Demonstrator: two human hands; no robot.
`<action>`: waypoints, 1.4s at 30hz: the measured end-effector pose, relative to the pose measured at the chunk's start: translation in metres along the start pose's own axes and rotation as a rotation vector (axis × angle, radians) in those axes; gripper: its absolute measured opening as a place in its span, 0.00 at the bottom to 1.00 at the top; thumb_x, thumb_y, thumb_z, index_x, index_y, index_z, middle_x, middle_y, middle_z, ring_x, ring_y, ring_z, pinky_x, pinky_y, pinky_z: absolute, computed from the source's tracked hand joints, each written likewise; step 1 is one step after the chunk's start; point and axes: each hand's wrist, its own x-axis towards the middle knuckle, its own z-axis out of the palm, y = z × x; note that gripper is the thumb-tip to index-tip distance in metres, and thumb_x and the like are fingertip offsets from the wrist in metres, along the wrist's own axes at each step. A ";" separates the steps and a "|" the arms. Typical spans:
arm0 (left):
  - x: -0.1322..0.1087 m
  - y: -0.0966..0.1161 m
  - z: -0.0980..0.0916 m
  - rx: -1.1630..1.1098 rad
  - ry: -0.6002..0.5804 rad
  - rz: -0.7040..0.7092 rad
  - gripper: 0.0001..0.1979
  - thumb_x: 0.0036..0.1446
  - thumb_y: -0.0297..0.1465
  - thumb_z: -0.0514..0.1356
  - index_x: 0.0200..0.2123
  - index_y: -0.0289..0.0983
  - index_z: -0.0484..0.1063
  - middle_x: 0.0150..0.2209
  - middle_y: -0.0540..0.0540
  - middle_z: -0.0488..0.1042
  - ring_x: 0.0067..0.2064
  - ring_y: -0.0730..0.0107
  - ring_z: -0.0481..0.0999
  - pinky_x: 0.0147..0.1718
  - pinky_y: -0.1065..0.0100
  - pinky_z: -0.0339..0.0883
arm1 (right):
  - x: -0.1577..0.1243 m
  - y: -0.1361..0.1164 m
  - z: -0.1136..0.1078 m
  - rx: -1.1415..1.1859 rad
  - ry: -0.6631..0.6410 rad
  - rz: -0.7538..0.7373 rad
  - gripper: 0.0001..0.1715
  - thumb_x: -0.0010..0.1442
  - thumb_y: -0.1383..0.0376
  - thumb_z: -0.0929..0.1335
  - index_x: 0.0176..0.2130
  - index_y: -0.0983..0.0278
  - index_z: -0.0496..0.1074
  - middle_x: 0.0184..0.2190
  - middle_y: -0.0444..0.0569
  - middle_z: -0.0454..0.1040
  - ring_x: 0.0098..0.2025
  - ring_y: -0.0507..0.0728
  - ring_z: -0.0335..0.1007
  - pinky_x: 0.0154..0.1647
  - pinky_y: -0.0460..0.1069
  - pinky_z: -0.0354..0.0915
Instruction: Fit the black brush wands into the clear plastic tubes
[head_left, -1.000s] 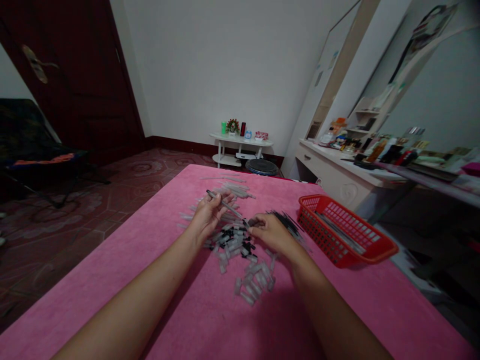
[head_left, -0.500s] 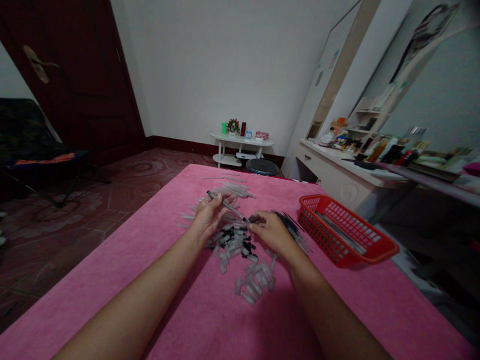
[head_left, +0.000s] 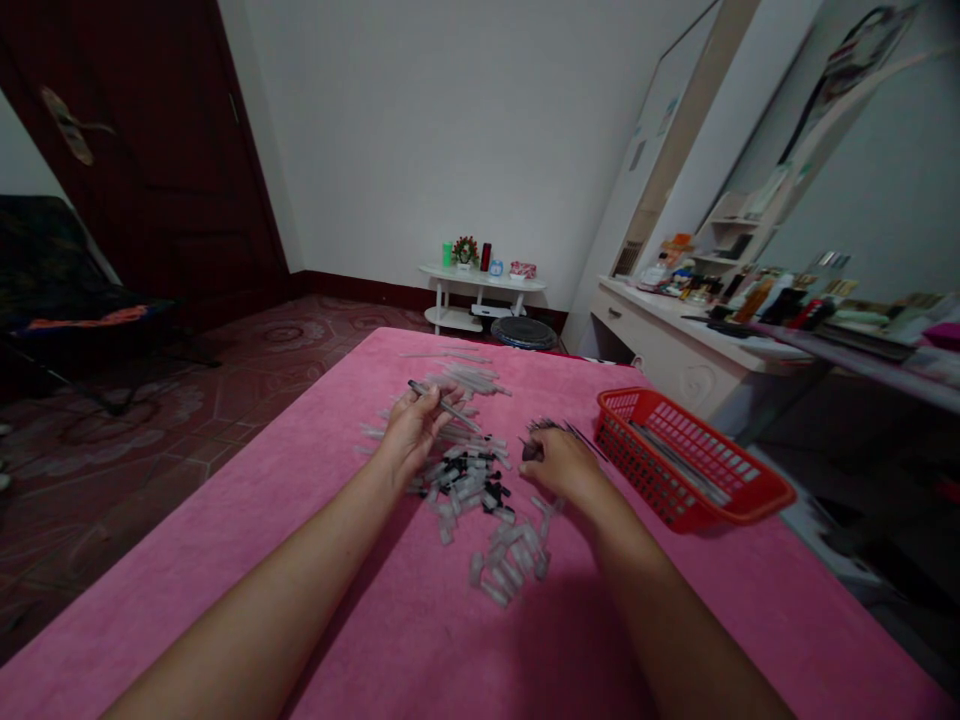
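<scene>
Pinching the pen barrel point(head_left: 459, 414) just beyond the loose clear caps point(head_left: 469, 487), your left hand point(head_left: 415, 428) needs a steady angle; your right hand point(head_left: 561, 462) curls beside dark slim rods point(head_left: 586, 440), its hold unclear, so separate them singly.

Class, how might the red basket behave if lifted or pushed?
The red basket probably feels light, given its openwork walls. Its long, low shape suggests sliding rather than tipping. The slim rods inside may shift if it tilts.
</scene>
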 end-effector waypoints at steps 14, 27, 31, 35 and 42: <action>-0.005 0.001 0.007 -0.005 0.045 -0.033 0.03 0.55 0.21 0.57 0.31 0.32 0.69 0.34 0.43 0.77 0.40 0.64 0.78 0.47 0.57 0.71 | 0.000 -0.019 0.006 0.805 -0.107 -0.064 0.07 0.48 0.67 0.67 0.31 0.67 0.73 0.19 0.45 0.72 0.19 0.50 0.67 0.20 0.44 0.61; -0.006 0.002 0.010 -0.037 0.053 -0.034 0.03 0.55 0.21 0.58 0.30 0.32 0.69 0.35 0.43 0.77 0.40 0.65 0.78 0.47 0.58 0.72 | -0.004 -0.032 0.011 1.275 -0.046 0.015 0.16 0.44 0.60 0.72 0.30 0.66 0.67 0.19 0.42 0.70 0.19 0.49 0.67 0.18 0.42 0.60; -0.005 0.001 0.009 -0.051 0.072 -0.034 0.04 0.55 0.20 0.57 0.30 0.32 0.70 0.35 0.43 0.77 0.40 0.66 0.79 0.45 0.61 0.72 | -0.003 -0.033 0.013 1.312 0.144 0.052 0.14 0.44 0.61 0.72 0.30 0.66 0.67 0.19 0.40 0.69 0.18 0.48 0.63 0.17 0.42 0.60; -0.006 0.001 0.010 -0.066 0.084 -0.024 0.06 0.56 0.20 0.56 0.28 0.32 0.69 0.33 0.45 0.77 0.40 0.66 0.78 0.46 0.61 0.72 | -0.005 -0.038 0.012 1.410 0.147 0.106 0.13 0.42 0.65 0.71 0.30 0.65 0.65 0.21 0.42 0.72 0.20 0.48 0.67 0.22 0.43 0.65; -0.006 0.002 0.013 -0.099 0.111 -0.023 0.08 0.57 0.19 0.55 0.27 0.31 0.70 0.31 0.45 0.77 0.39 0.68 0.78 0.45 0.64 0.71 | -0.008 -0.044 0.014 1.419 0.103 0.082 0.14 0.41 0.65 0.71 0.29 0.64 0.64 0.20 0.43 0.73 0.19 0.50 0.68 0.20 0.44 0.66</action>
